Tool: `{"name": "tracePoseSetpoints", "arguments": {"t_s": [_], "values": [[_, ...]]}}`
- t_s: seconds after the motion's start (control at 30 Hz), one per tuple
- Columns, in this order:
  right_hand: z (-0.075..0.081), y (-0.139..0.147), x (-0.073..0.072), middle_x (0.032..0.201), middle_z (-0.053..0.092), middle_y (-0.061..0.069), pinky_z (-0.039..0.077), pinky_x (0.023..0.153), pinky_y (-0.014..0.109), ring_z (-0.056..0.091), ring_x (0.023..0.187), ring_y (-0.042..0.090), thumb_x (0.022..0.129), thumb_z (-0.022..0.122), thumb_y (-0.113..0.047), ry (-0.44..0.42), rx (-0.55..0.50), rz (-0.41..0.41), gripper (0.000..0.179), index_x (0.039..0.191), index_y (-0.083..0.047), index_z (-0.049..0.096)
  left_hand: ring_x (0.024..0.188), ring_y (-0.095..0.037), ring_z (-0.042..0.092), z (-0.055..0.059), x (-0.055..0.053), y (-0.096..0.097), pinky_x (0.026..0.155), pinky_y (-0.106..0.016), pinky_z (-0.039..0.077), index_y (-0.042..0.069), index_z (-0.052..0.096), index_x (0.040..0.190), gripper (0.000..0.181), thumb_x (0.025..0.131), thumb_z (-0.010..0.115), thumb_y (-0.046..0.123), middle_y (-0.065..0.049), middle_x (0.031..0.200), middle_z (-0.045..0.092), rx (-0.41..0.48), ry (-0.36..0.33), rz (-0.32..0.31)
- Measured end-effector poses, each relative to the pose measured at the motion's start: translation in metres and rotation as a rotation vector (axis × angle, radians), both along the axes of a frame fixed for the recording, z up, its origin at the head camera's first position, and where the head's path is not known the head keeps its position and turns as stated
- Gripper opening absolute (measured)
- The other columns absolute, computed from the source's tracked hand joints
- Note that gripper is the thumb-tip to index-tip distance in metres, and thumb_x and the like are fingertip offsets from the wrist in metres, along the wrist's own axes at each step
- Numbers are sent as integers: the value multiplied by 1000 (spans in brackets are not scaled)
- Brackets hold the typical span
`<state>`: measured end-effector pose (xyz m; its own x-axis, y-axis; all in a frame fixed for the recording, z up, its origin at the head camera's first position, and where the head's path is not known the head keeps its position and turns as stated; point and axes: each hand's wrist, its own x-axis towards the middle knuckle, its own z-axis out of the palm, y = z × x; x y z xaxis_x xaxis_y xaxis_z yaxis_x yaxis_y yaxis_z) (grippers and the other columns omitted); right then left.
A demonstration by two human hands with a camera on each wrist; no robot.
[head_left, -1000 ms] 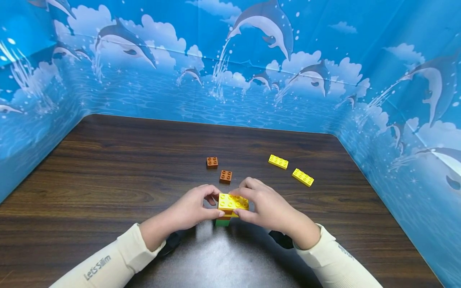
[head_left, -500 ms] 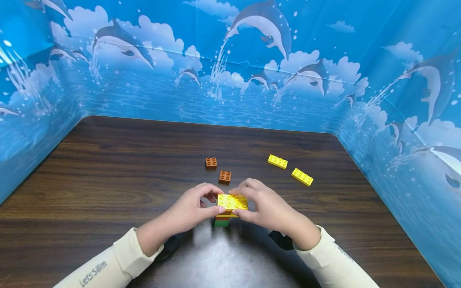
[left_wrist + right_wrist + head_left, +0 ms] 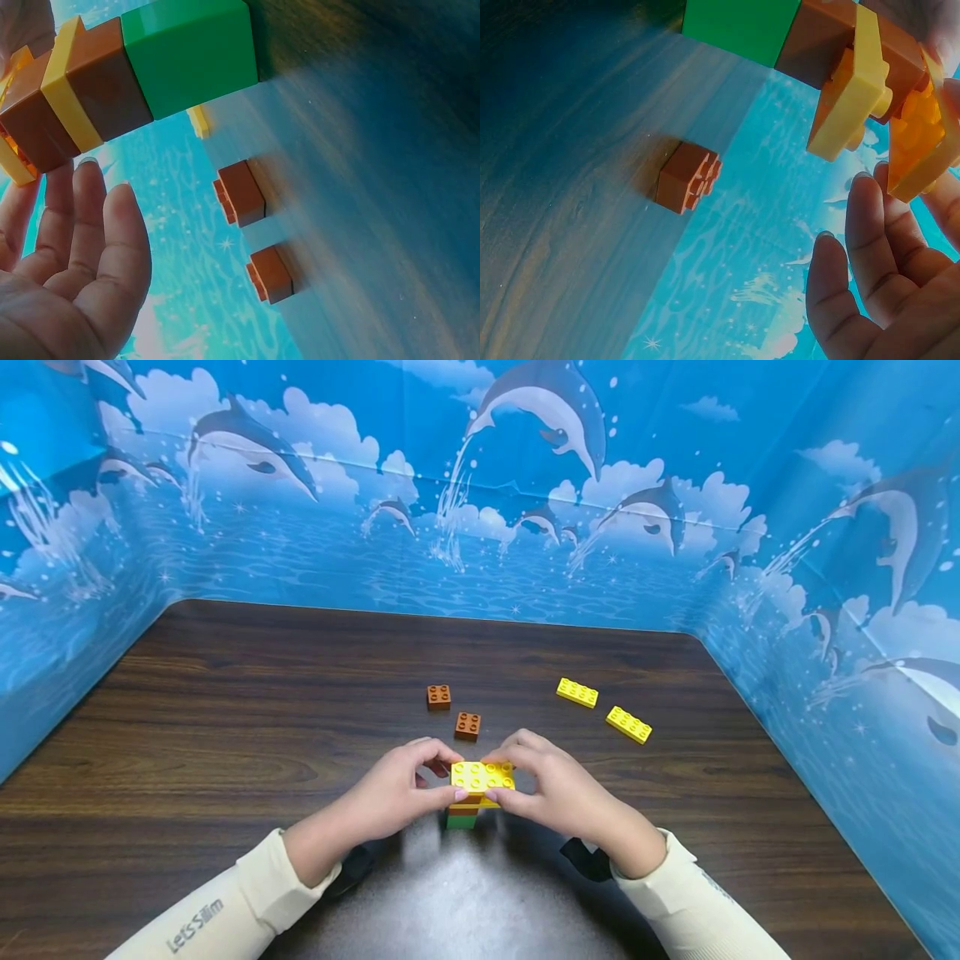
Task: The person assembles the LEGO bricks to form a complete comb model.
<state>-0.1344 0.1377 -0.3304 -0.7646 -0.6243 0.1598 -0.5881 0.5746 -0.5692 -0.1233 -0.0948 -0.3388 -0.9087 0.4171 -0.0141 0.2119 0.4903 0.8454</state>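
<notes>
A small tower of toy building bricks stands on the table in front of me. From the bottom up it has a green brick (image 3: 461, 821), a brown brick (image 3: 109, 79), a flat yellow brick (image 3: 847, 105) jutting out to the right, a second brown brick (image 3: 37, 112), and another flat yellow brick (image 3: 480, 774) on top. The top one sits slightly tilted in the right wrist view. My left hand (image 3: 393, 793) pinches its left end, thumb in front and index finger behind. At its right end, my right hand (image 3: 551, 785) pinches it likewise.
Two loose brown bricks, one farther (image 3: 438, 697) and one nearer (image 3: 467, 726), lie beyond the tower. To the right lie two flat yellow bricks (image 3: 577, 692) (image 3: 628, 724). A blue dolphin-print curtain (image 3: 337, 552) borders the dark wooden table (image 3: 262, 693).
My left thumb and index finger have slid up slightly onto the left end of the top yellow brick. The right hand keeps its pinch, and the loose bricks stay put.
</notes>
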Motion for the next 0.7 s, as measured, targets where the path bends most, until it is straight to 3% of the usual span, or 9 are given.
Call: {"name": "tracePoseSetpoints", "arguments": {"t_s": [0.33,0.7], "values": [[-3,0,0,106,57,-1,50,63,22,53,90,14,85,74,-19,-23,-23,6,34,117,-11,67,99,-26,56,-2,-2,-1,74,-32,48,9,64,113,30,88,72,23,-2,106,60,4,17,-33],[-8,1,-1,107,56,-2,52,68,27,52,91,13,85,74,-18,-61,-60,2,35,119,-10,66,98,-25,56,-3,-2,1,75,-32,48,9,64,113,29,88,72,21,0,105,59,-8,-2,-13]]}}
